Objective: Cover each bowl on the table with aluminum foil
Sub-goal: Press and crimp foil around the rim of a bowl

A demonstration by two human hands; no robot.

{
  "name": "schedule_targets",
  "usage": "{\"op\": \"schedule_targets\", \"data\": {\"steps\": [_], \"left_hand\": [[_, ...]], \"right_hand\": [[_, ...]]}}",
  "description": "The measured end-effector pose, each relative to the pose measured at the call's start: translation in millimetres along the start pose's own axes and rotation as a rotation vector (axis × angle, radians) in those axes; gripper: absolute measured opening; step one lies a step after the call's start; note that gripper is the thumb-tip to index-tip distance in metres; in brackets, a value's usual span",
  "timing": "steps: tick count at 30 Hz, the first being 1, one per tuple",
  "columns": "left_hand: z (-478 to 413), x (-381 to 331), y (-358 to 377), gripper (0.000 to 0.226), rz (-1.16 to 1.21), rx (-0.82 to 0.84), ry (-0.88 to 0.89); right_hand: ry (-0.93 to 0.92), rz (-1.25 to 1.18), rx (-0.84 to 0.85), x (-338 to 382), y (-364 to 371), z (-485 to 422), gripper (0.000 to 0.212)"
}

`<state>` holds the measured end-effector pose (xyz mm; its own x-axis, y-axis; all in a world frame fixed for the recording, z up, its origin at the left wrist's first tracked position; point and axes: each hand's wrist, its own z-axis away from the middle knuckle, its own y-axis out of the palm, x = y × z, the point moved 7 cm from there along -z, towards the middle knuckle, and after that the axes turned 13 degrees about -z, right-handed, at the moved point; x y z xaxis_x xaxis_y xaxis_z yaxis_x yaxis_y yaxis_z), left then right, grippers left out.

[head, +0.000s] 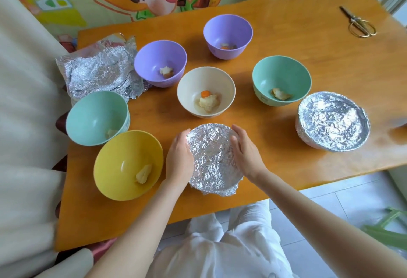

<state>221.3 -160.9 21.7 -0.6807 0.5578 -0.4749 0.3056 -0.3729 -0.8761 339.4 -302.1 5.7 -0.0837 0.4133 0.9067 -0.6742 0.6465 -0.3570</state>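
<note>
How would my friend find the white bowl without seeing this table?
Start at the orange wooden table. Just beyond the foil-covered bowl held by the left hand and right hand sits the cream bowl. It's the only whitish one, with an orange blob inside.

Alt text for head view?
Left hand and right hand cup a foil-covered bowl at the wooden table's near edge; a second covered bowl sits to the right. Six uncovered bowls holding food bits, loose crumpled foil and scissors lie beyond.
</note>
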Motion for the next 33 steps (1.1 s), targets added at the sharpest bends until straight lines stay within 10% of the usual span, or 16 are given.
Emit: {"op": "schedule_targets", "data": {"steps": [27, 33], "left_hand": [[61.2, 1.0, 32.0, 0.035, 0.478, -0.014, -0.527], [32.5, -8.2, 5.4, 0.044, 0.303, -0.037, -0.234]], "right_hand": [[0.040, -0.143, -0.264, -10.0, -22.7, 23.0, 0.038], [0.079, -0.171, -0.258, -20.3, -30.3, 29.6, 0.044]]}}
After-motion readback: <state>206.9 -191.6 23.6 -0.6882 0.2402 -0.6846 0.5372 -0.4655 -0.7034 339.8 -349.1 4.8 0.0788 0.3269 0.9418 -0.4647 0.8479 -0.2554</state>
